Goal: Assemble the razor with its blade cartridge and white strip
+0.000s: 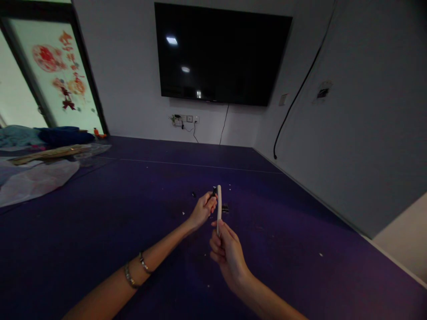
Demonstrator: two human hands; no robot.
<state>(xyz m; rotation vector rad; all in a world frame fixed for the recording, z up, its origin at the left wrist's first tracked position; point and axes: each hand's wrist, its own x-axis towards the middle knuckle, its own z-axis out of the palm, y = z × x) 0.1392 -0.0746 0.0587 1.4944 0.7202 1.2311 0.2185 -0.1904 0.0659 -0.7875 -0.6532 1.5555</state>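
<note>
My left hand (201, 210) is closed around a small black object (214, 191); its end sticks up past the fingers, and its kind is too small to tell. Between thumb and fingers, my right hand (229, 250) grips the lower end of a slim, slightly curved white stick (219, 204). The stick stands nearly upright, its upper part right beside the black object; whether they touch I cannot tell. Just behind the stick, a small dark flat piece (225, 208) lies on the purple surface (160, 266). Another small black piece (194, 194) lies to the left.
White scraps (320, 254) dot the purple surface. At the left lie crumpled white sheeting (40, 180), clear plastic (90, 152) and dark blue cloth (65, 135). A television (223, 53) hangs on the far wall above sockets (189, 118). A black cable (302, 86) dangles along the right wall.
</note>
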